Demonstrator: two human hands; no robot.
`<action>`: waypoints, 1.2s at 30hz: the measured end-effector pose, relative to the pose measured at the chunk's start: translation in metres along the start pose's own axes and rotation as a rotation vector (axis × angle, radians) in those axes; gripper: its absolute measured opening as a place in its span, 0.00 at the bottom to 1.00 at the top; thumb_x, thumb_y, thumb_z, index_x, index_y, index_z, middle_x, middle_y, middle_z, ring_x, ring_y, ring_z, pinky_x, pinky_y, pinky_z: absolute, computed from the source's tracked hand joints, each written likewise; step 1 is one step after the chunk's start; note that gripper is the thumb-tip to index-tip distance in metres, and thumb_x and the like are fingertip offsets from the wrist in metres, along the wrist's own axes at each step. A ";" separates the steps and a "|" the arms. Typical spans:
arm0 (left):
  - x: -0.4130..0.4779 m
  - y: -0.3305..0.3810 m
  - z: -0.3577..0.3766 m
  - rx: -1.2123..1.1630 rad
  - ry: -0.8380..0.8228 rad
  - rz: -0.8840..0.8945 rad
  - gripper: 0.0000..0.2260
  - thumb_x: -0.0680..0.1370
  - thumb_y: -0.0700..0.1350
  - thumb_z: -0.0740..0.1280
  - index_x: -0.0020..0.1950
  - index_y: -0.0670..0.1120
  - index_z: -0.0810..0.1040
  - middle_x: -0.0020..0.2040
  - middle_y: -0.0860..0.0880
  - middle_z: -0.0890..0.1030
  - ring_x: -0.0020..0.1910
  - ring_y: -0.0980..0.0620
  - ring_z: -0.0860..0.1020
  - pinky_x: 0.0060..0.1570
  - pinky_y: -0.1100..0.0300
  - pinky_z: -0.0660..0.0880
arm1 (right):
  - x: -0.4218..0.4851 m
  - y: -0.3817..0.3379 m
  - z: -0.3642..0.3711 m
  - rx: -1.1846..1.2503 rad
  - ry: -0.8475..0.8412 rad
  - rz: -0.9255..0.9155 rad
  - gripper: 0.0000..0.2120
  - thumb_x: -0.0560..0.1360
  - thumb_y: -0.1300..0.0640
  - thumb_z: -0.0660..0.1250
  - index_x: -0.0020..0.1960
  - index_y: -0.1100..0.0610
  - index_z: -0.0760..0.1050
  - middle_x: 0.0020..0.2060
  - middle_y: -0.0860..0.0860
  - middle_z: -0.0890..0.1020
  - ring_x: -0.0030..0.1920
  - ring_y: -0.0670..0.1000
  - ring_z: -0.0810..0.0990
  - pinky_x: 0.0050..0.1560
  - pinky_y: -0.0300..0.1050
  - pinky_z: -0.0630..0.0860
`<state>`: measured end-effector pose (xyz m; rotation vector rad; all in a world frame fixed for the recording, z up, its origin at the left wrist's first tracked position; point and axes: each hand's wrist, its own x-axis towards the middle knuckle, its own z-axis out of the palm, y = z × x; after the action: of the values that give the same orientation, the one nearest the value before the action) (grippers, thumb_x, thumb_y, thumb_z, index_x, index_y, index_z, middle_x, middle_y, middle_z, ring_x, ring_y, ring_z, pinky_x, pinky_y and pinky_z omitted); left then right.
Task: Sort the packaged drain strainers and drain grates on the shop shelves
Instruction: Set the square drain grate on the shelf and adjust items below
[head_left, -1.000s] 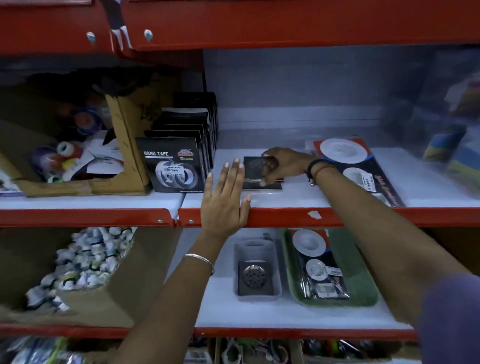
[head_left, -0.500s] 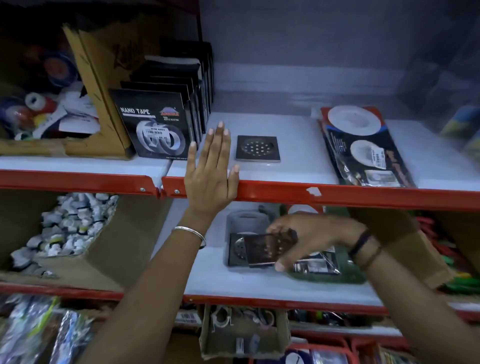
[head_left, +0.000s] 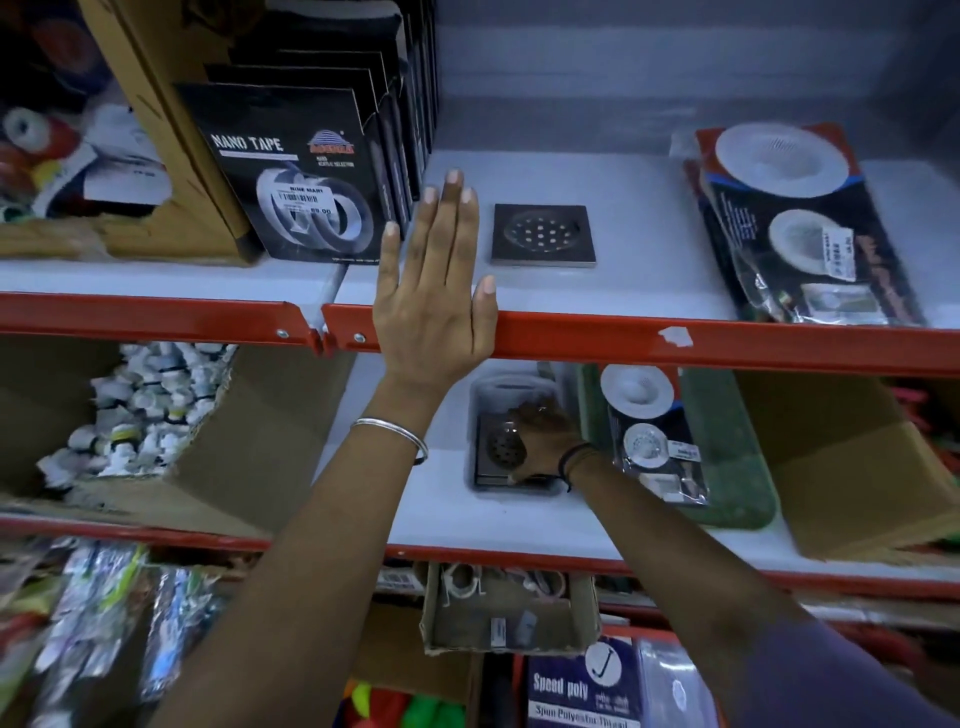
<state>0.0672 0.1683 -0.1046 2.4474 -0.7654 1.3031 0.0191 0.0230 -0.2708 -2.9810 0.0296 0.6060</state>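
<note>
A square dark drain grate (head_left: 543, 234) lies alone on the upper white shelf. Just left of it, my left hand (head_left: 434, 291) lies flat and open on the red shelf edge (head_left: 727, 345), holding nothing. On the lower shelf my right hand (head_left: 545, 441) reaches into a small grey tray (head_left: 511, 382) and grips a second drain grate (head_left: 496, 441) lying in it; the hand covers the grate's right half. One packaged set of white drain strainers (head_left: 800, 223) lies at the upper shelf's right. Another strainer pack (head_left: 654, 436) lies in a green tray (head_left: 737, 457) beside the grey one.
Black Nano Tape boxes (head_left: 291, 176) stand in a row left of my left hand. An open cardboard box of white fittings (head_left: 135, 410) sits lower left, another cardboard box (head_left: 852, 467) lower right. More packaged goods fill the bottom shelf.
My right hand lifted a drain grate off the upper shelf, carried it down, and now sets it in the grey tray on the lower shelf. My left hand stayed on the shelf edge.
</note>
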 end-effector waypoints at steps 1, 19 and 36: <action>0.000 0.000 -0.001 0.002 -0.007 -0.006 0.26 0.79 0.50 0.47 0.74 0.40 0.59 0.74 0.43 0.66 0.74 0.47 0.62 0.75 0.52 0.48 | -0.006 -0.002 -0.005 -0.003 0.003 0.013 0.51 0.63 0.38 0.73 0.76 0.59 0.54 0.76 0.59 0.59 0.76 0.60 0.58 0.76 0.55 0.53; 0.008 0.003 -0.020 -0.108 -0.198 -0.050 0.26 0.78 0.49 0.50 0.75 0.42 0.58 0.76 0.44 0.61 0.76 0.49 0.58 0.75 0.56 0.44 | -0.114 0.020 -0.272 0.231 0.304 -0.094 0.39 0.68 0.44 0.73 0.73 0.55 0.62 0.73 0.53 0.67 0.72 0.54 0.66 0.72 0.49 0.63; -0.001 0.000 -0.010 -0.079 -0.090 -0.001 0.27 0.79 0.49 0.53 0.75 0.39 0.56 0.76 0.42 0.62 0.75 0.47 0.58 0.75 0.55 0.45 | -0.146 0.004 -0.253 0.200 0.386 -0.249 0.32 0.61 0.36 0.74 0.55 0.56 0.75 0.54 0.54 0.71 0.56 0.52 0.70 0.51 0.44 0.68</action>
<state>0.0597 0.1728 -0.0996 2.4571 -0.8214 1.1472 -0.0169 -0.0064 0.0179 -2.7951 -0.2338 -0.0043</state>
